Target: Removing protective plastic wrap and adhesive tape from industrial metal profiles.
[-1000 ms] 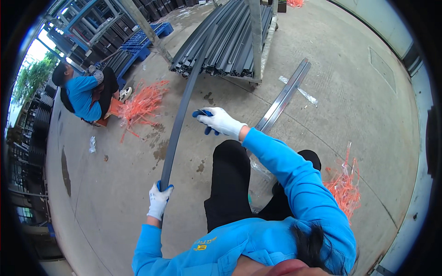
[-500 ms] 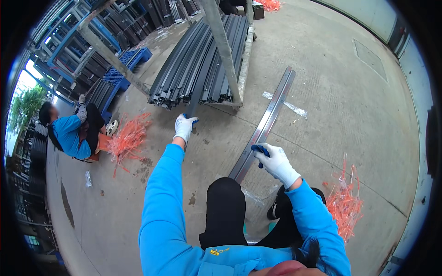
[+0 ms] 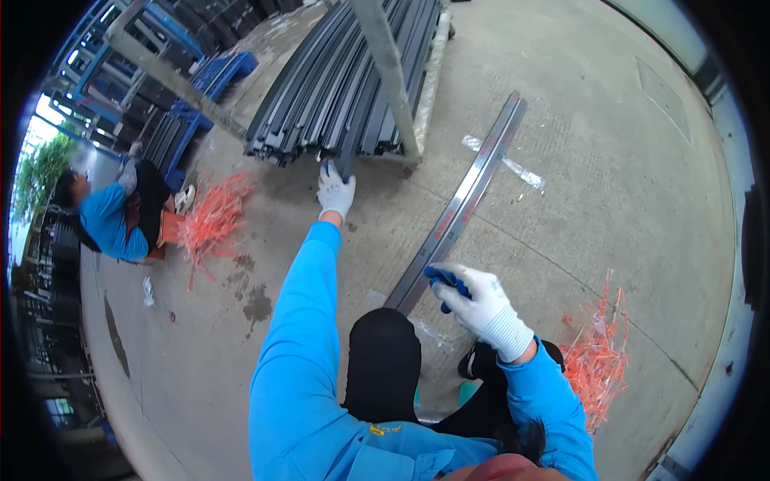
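Observation:
My left hand (image 3: 335,194), in a white glove with blue fingers, reaches to the near end of a dark metal profile (image 3: 346,157). That profile sticks out of a stack of long dark profiles (image 3: 321,100) on a rack, and my fingers close against its end. My right hand (image 3: 483,305), gloved alike, is held curled above the floor, thumb toward the fingers; whatever is in it, if anything, cannot be made out. Beside it, shiny long metal profiles (image 3: 461,204) lie side by side, running from my knee to the far right.
Metal rack posts (image 3: 391,76) stand by the stack. Clear plastic wrap (image 3: 523,174) lies beneath the shiny profiles. Orange strap piles lie at right (image 3: 597,365) and left (image 3: 212,220). A person in blue (image 3: 116,220) sits at left near a blue pallet (image 3: 210,84).
My left hand has moved forward to the stack, and the dark profile now sticks out less. My right hand has drawn back slightly from the shiny profiles. The view has shifted.

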Available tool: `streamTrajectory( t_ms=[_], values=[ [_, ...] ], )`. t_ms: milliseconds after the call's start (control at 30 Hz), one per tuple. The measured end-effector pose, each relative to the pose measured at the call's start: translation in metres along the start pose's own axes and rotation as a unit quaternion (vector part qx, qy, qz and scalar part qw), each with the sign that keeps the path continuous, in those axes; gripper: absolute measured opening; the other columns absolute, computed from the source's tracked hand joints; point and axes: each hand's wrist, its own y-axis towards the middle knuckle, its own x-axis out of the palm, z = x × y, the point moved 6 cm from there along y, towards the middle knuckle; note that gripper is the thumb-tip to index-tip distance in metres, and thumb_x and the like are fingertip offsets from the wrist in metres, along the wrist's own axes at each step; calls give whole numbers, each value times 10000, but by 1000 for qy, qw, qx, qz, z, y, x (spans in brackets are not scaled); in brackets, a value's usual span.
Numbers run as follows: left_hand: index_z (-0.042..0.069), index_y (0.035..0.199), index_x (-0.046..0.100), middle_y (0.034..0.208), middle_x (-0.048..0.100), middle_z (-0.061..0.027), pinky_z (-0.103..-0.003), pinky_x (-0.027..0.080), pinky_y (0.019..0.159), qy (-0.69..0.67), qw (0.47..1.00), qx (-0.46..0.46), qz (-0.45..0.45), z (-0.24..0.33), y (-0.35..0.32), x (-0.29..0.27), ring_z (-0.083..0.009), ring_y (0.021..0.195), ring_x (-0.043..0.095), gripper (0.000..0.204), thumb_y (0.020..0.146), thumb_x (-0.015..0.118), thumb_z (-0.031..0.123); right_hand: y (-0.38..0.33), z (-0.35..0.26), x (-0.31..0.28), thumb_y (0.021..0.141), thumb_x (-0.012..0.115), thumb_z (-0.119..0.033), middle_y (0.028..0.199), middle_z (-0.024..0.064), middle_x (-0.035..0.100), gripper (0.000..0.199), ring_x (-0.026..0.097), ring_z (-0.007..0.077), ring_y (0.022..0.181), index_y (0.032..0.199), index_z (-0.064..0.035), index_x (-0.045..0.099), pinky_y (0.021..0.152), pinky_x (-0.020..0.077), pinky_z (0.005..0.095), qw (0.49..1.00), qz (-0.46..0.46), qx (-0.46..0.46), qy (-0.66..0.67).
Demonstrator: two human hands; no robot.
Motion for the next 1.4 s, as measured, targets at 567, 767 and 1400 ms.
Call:
streamTrajectory(
  t_ms=[567, 767, 1400],
  values=[
    [-61, 1300, 310, 907, 627, -238, -421, 483, 739, -296, 952, -60, 44, 52, 12, 47, -397, 793, 611, 655, 798, 602, 242, -10, 21, -19, 838, 608, -88, 889, 123, 674, 274, 634, 169, 654, 1097, 0, 608, 646, 519, 256, 995, 19, 102, 2],
    [75, 874, 574, 823, 614, -162, -436, 483, 622, -45, 918, 302, -253, -4, -204, 150, -369, 686, 594, 327, 843, 516, 396, -11, 4, -23, 826, 618, -100, 882, 133, 676, 267, 642, 215, 677, 1064, 19, 610, 667, 518, 272, 998, 18, 56, -31],
    [37, 1257, 458, 1005, 563, -186, -480, 481, 699, 176, 908, 155, -347, -24, -295, 155, -336, 820, 626, 479, 817, 540, 205, -13, 12, -3, 836, 601, -95, 856, 102, 680, 280, 616, 159, 612, 1082, 35, 622, 600, 496, 239, 987, -35, 150, -38]
  ],
)
